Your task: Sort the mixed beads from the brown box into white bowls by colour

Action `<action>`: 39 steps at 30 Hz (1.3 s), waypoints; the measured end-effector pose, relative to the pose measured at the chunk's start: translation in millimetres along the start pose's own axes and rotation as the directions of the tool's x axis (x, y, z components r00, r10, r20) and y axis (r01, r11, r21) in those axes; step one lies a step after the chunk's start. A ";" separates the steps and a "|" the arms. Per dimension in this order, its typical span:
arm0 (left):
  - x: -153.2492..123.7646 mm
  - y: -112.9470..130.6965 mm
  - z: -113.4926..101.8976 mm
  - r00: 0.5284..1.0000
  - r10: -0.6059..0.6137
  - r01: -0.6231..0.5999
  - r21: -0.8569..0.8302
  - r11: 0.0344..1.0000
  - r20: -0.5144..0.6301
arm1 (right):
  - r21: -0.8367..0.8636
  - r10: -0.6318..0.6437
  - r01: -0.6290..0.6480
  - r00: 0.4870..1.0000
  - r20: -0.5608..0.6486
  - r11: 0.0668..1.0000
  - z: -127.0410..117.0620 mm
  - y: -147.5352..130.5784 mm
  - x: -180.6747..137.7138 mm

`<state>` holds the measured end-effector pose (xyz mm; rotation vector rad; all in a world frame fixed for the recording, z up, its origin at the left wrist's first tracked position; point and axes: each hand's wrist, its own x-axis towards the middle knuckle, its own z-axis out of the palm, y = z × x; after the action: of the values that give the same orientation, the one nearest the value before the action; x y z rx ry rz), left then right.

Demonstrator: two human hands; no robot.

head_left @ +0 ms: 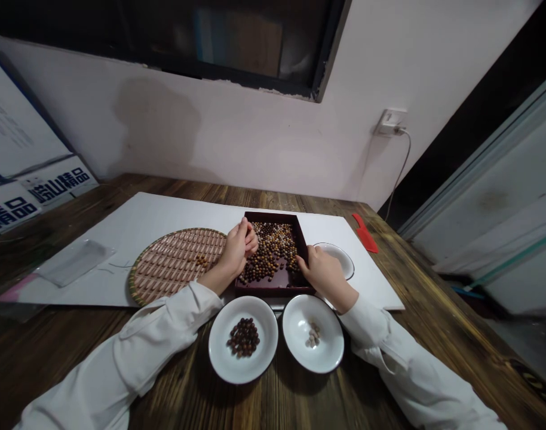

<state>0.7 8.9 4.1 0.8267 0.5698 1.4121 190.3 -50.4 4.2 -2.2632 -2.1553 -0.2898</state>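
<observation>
A dark maroon square tray (273,290) full of mixed brown and pale beads (273,251) sits at the middle of the table. My left hand (238,246) hovers over the tray's left edge with its fingers curled together in a pinch; what they hold is too small to make out. My right hand (322,272) rests against the tray's right rim, fingers bent over the beads. Two white bowls stand in front of the tray: the left bowl (243,362) holds dark brown beads, the right bowl (300,352) holds a few pale beads.
A round woven tray (169,272) with a few beads lies left of the maroon tray. A third white bowl (342,258) sits behind my right hand. All rest on a white sheet (134,221) over a wooden table (53,346). A red plastic tool (366,235) lies far right; a clear bag (76,261) far left.
</observation>
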 end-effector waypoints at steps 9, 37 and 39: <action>0.3 -4.2 -2.2 0.962 -0.123 0.091 0.142 0.986 0.242 | -0.011 -0.002 0.002 1.000 -0.003 1.000 -0.6 -0.6 0.0; -7.0 -1.9 -2.4 0.748 -0.348 0.202 0.305 0.931 0.565 | -0.022 -0.001 0.000 1.000 -0.018 1.000 2.4 0.5 0.3; -7.4 -1.8 -3.4 0.717 -0.358 0.208 0.307 0.929 0.598 | -0.024 -0.003 0.002 1.000 -0.017 1.000 2.1 0.4 0.2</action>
<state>-1.5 2.3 -0.3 1.2736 0.2896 0.7016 190.9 -50.0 2.2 -2.2620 -2.1585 -0.3364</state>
